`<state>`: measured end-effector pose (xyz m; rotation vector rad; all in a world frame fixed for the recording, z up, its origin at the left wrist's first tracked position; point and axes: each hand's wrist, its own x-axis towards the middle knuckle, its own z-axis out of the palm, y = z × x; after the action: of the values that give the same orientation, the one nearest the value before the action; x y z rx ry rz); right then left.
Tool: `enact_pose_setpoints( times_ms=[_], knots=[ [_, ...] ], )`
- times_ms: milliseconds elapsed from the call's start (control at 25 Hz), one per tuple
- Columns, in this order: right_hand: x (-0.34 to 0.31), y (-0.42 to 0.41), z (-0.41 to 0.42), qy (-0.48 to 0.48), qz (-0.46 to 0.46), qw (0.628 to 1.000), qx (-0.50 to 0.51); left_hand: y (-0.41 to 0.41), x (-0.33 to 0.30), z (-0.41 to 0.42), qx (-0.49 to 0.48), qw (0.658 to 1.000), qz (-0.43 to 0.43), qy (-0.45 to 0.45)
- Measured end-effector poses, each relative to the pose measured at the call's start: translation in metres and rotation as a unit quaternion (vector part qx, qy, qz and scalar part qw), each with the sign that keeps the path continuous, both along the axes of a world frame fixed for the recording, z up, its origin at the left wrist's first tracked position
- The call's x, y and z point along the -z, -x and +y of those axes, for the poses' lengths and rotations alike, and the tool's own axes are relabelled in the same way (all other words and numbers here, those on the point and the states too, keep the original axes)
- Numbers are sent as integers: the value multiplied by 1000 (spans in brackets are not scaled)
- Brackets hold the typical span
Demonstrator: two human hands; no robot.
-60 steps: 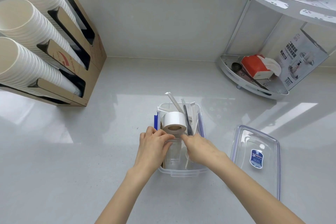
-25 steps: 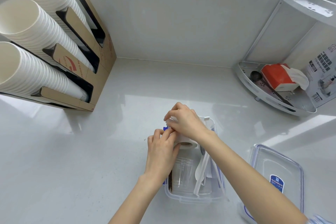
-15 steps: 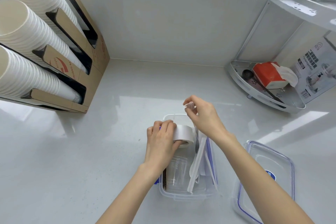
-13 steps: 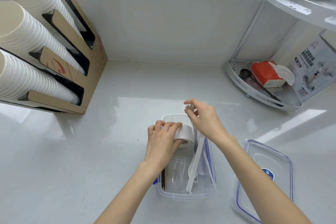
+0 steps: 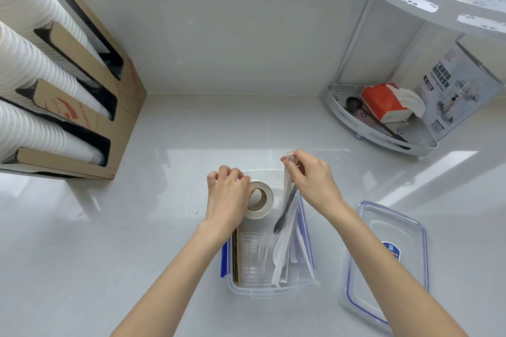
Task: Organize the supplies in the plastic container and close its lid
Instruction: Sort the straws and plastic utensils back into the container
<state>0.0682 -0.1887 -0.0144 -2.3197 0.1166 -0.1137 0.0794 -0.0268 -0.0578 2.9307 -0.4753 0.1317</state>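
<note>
A clear plastic container (image 5: 269,290) sits on the counter in front of me. Inside are a white tape roll (image 5: 263,201), clear cups (image 5: 253,254) lying on their side, brown cardboard pieces (image 5: 235,260) along the left wall, and white plastic cutlery (image 5: 283,252). My left hand (image 5: 227,195) rests on the left side of the tape roll. My right hand (image 5: 310,178) pinches the top ends of a white utensil and a dark fork (image 5: 284,212), which slant down into the container. The clear lid (image 5: 383,262) with blue seal lies flat to the right.
A cardboard dispenser (image 5: 82,107) with stacks of white paper cups (image 5: 30,68) stands at the left. A white corner shelf (image 5: 380,128) at the back right holds a red tissue pack (image 5: 383,102), a dark scoop and a printed box (image 5: 454,90). A wall runs behind.
My right hand has left the tape roll and lifted the ends of the utensils at the container's far right. My left hand stays on the tape roll.
</note>
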Motion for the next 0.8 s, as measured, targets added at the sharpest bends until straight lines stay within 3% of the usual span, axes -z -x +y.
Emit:
enact_pose_setpoints(
  times_ms=[40,320,480,680,800],
  knots=[
    [2,1,1,-1,8,1000,-2,0,0,0,-3,1000,-21,-5],
    [-1,4,2,-46,20,999,15,5,0,-9,7,999,48,-3],
    [-10,4,-3,-60,2,998,32,16,-8,-12,7,994,61,91],
    [-22,11,-11,-104,-49,992,45,39,-16,-30,18,951,169,257],
    [-32,16,-24,-141,-86,984,65,48,-16,-34,7,936,214,280]
  ],
)
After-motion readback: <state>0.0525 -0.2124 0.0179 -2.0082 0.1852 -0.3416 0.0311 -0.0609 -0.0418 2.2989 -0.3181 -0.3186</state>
